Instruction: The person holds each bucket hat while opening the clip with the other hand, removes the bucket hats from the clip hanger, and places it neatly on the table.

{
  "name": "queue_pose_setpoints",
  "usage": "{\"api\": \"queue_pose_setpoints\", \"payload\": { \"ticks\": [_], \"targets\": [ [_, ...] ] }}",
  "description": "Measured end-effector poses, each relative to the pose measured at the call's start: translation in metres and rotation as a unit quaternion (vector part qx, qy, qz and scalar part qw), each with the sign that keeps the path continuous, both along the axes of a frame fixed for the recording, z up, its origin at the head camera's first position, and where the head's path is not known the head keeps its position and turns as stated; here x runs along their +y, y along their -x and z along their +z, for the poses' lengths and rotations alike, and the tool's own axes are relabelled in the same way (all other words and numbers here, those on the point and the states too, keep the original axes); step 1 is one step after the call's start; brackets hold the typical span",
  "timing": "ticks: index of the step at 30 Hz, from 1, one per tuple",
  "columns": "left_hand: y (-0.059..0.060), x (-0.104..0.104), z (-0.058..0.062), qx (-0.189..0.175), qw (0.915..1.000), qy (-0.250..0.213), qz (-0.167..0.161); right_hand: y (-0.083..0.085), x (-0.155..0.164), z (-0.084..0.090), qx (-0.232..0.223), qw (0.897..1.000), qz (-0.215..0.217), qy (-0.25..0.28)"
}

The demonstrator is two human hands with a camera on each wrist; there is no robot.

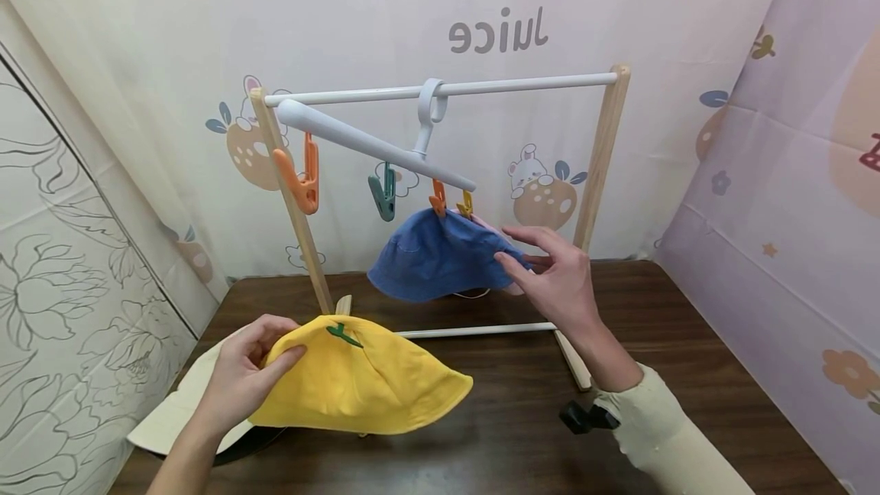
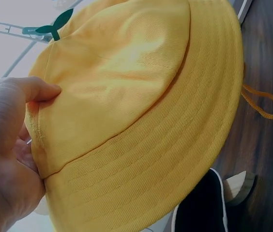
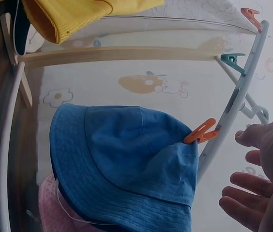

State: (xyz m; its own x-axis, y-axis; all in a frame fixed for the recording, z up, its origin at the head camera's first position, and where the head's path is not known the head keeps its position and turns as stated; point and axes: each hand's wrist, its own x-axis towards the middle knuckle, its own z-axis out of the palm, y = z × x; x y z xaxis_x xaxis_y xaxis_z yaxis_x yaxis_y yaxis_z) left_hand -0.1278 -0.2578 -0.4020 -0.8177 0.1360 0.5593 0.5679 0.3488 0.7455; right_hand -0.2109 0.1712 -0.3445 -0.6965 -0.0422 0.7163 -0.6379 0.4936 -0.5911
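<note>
My left hand (image 1: 250, 373) pinches the crown of a yellow bucket hat (image 1: 364, 380), thumb on the outside; a green leaf sprout tops the hat, and a yellow cord loop (image 2: 267, 104) dangles below its brim. A blue bucket hat (image 1: 440, 258) hangs from the low right end of a tilted white clip hanger (image 1: 371, 145), gripped by an orange clip (image 1: 438, 198). Behind it, a pink hat (image 3: 54, 208) is mostly hidden, near a yellow clip (image 1: 465, 205). Beside the blue hat, my right hand (image 1: 553, 277) has its fingers spread, with nothing between them in the right wrist view.
The hanger hooks over the white bar of a wooden-sided rack (image 1: 601, 159). Another orange clip (image 1: 302, 174) and a green clip (image 1: 385, 193) hang without hats. A cream hat (image 1: 195, 396) lies on the dark wooden table (image 1: 509, 418) at left, partly behind my left hand.
</note>
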Motion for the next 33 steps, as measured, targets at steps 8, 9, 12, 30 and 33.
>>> {"api": "queue_pose_setpoints", "payload": {
  "ticks": [8,9,12,30,33],
  "targets": [
    [0.005,0.001,-0.009,-0.039,0.9985,-0.010,-0.037,-0.001,0.000,0.001,-0.004,1.000,0.000,0.000],
    [0.005,0.002,-0.010,-0.044,0.9982,-0.009,-0.039,0.000,0.000,0.001,-0.005,1.000,0.001,0.001],
    [0.006,0.004,-0.013,-0.052,0.9978,-0.005,-0.041,-0.001,0.000,0.001,-0.004,1.000,0.003,0.001],
    [0.015,0.012,-0.033,-0.137,0.9905,0.003,0.000,-0.002,0.001,0.004,-0.007,1.000,-0.014,-0.008],
    [0.017,0.013,-0.033,-0.160,0.9870,0.009,0.009,-0.002,0.001,0.004,-0.008,1.000,-0.019,-0.008]
  ]
}}
